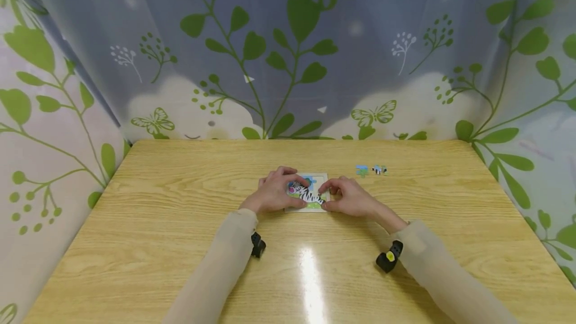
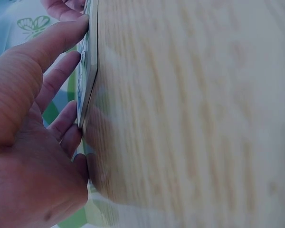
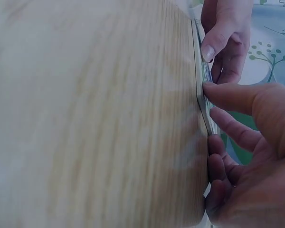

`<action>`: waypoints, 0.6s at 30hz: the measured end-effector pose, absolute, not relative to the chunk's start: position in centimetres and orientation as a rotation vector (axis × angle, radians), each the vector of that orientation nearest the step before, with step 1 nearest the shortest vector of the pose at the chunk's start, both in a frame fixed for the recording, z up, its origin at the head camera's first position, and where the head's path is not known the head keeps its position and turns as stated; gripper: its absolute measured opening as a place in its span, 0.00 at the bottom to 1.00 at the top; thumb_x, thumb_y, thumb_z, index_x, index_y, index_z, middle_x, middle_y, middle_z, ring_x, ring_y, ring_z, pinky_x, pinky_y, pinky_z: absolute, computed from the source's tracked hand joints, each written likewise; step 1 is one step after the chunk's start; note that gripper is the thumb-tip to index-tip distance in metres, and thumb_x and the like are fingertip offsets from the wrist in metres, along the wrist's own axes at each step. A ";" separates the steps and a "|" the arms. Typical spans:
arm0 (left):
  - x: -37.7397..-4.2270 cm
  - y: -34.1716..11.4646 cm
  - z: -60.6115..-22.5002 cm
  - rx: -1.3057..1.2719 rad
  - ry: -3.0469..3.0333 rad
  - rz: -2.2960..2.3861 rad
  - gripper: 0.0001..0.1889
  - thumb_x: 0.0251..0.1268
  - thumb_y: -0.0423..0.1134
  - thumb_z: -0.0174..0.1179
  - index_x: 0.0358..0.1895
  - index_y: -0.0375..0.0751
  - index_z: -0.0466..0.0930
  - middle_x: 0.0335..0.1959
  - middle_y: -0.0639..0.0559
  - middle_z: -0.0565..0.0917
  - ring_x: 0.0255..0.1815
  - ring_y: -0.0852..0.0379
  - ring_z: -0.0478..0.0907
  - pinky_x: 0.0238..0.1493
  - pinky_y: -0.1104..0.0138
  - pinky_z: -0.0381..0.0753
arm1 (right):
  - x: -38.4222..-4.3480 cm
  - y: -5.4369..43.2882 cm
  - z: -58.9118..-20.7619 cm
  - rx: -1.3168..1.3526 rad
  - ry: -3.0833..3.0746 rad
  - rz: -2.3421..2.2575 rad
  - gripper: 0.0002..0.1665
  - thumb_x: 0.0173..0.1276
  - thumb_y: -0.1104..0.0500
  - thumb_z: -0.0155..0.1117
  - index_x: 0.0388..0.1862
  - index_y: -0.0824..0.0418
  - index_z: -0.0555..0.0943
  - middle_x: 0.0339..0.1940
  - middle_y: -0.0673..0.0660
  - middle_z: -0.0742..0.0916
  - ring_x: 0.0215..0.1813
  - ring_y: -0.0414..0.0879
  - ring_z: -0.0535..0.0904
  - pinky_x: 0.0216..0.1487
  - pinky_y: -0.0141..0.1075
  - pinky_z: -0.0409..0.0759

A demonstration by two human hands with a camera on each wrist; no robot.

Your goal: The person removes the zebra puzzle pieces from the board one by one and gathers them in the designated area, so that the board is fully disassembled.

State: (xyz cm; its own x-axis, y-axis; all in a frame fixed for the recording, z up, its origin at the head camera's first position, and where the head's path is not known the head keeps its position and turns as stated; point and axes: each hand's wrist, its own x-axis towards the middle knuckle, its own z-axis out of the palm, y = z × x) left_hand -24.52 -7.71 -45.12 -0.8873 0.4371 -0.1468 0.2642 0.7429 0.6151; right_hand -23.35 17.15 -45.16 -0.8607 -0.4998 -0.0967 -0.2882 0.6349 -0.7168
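A small zebra jigsaw puzzle (image 1: 310,196) in a pale, flat frame (image 1: 318,175) lies on the table between both hands. My left hand (image 1: 275,191) lies over the frame's left side, thumb and fingers spread apart and touching the puzzle. From the right, my right hand (image 1: 348,197) holds a puzzle piece (image 1: 322,198) between thumb and index finger at the lower right of the picture. Its other fingers curl beside the frame in the right wrist view. Fingers partly hide the picture, and both wrist views show the frame (image 2: 89,71) almost edge-on.
Two loose puzzle pieces lie to the right, beyond the right hand: a blue and green piece (image 1: 362,170) and a black and white piece (image 1: 379,169). The wooden table (image 1: 189,179) ends at a leaf-patterned curtain (image 1: 279,64) behind and at both sides.
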 end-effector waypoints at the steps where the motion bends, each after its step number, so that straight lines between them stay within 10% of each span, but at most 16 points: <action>1: -24.5 -7.7 -45.1 0.546 2.662 0.878 0.23 0.59 0.54 0.74 0.59 0.64 0.82 0.79 0.51 0.63 0.77 0.40 0.59 0.72 0.40 0.53 | -23.4 17.1 -45.2 -0.632 2.572 -1.050 0.17 0.66 0.56 0.73 0.53 0.58 0.84 0.43 0.59 0.80 0.44 0.49 0.71 0.46 0.40 0.70; 18: -24.4 -7.5 -44.7 0.532 2.664 0.869 0.23 0.60 0.53 0.74 0.59 0.63 0.83 0.78 0.51 0.64 0.77 0.39 0.60 0.72 0.40 0.54 | -23.3 16.9 -44.8 -0.636 2.555 -1.068 0.16 0.65 0.59 0.73 0.51 0.59 0.83 0.42 0.60 0.81 0.44 0.49 0.70 0.46 0.41 0.69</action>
